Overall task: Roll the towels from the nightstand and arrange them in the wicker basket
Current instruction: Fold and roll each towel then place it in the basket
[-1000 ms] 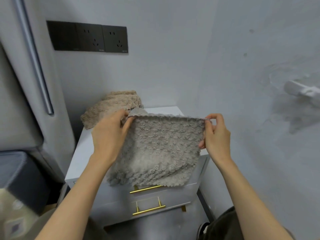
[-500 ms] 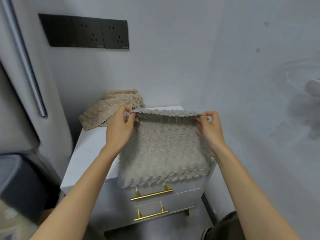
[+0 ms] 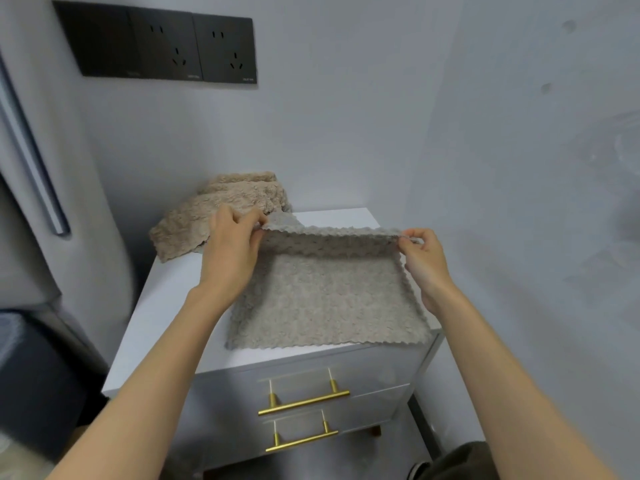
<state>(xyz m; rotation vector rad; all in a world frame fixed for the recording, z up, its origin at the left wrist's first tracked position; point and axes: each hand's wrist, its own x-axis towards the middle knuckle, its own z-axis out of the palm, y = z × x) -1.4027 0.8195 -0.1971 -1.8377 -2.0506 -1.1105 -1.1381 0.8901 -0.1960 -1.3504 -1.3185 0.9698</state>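
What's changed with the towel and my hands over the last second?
The grey towel, which hung in the air in front of the nightstand, has come down and now lies spread on its top, with only the far edge lifted. The left hand and right hand went down and forward with it, still pinching its far corners. The heap of tan towels at the back has not moved.

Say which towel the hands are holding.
The grey towel spread at the front; left hand and right hand pinch its far corners. The tan towels lie heaped behind.
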